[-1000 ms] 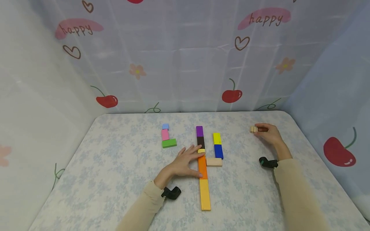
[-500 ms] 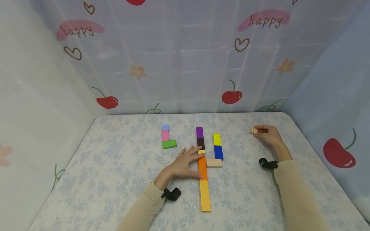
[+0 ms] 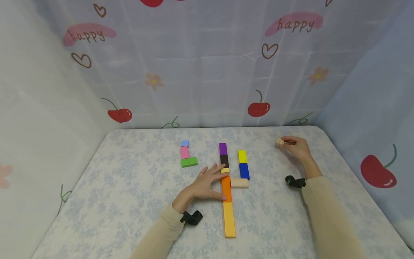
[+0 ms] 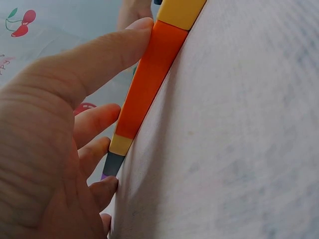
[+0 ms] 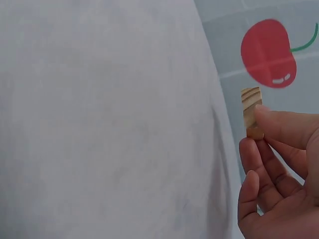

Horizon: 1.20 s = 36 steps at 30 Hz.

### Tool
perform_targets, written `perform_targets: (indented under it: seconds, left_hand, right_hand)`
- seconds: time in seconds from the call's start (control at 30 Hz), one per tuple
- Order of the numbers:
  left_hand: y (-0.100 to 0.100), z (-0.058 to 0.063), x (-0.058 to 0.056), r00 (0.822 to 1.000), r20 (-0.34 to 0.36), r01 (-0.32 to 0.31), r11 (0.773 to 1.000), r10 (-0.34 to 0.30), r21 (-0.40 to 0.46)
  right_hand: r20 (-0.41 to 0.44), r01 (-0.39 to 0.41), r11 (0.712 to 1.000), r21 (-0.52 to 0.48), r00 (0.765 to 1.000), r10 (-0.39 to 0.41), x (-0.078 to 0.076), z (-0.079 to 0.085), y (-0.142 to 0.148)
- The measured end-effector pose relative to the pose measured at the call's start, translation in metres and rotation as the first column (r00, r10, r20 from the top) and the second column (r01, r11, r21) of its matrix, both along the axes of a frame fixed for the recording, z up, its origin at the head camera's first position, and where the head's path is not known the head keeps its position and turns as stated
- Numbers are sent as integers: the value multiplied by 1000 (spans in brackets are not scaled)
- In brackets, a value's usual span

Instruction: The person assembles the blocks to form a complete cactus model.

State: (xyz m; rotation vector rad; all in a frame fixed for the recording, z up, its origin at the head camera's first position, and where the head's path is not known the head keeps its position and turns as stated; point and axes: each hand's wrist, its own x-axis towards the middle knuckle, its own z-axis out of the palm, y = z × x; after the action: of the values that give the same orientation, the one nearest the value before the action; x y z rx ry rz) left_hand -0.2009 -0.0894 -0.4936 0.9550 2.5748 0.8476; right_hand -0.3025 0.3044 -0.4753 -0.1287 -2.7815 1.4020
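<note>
At the far right of the worktop [image 3: 136,194], the right hand [image 3: 298,148] pinches a wooden block [image 3: 279,143], its pale end jutting left. The left hand [image 3: 204,184], fingers spread, touches the central orange block [image 3: 227,189], whose long axis runs near to far, aligned with the long yellow block [image 3: 229,220] nearer. Just right, a beige block [image 3: 239,183] lies left to right.

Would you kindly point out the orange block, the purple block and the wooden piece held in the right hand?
Orange block [image 4: 150,79]: left wrist view, middle of its visible face.
Purple block [image 3: 223,148]: head view, middle of its top.
Wooden piece [image 5: 250,108]: right wrist view, its grained face.
</note>
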Motion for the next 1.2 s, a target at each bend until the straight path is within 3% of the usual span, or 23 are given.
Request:
perform_targets:
  seconds: [0.43, 1.2]
  left_hand:
    - [0, 5, 0, 1000, -11, -6, 1000, 6, 9]
    - [1, 3, 1, 1000, 0, 3, 1000, -3, 9]
  right_hand:
    - [-36, -57, 993, -103, 998, 53, -14, 29, -43]
    - [-80, -133, 989, -66, 989, 128, -44, 35, -126]
